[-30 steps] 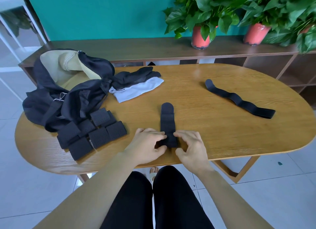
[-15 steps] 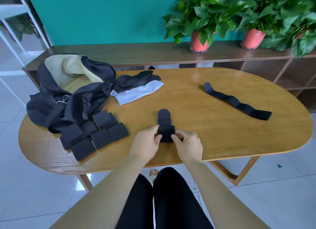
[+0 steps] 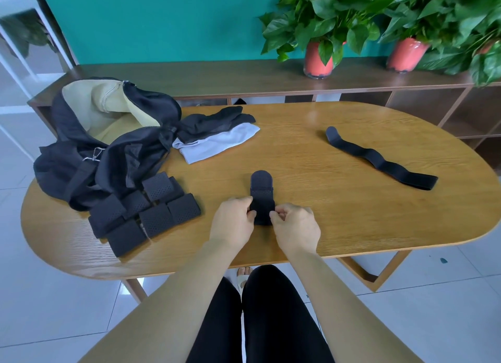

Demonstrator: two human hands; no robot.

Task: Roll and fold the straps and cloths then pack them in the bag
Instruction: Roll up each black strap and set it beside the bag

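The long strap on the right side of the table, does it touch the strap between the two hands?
Apart. The head view shows a wide band of bare table between the long strap and the half-rolled strap.

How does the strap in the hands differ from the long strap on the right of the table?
The held strap is partly rolled and short; the long strap lies unrolled and wavy. The left hand and right hand pinch the held strap; nothing touches the long strap. Both are black.
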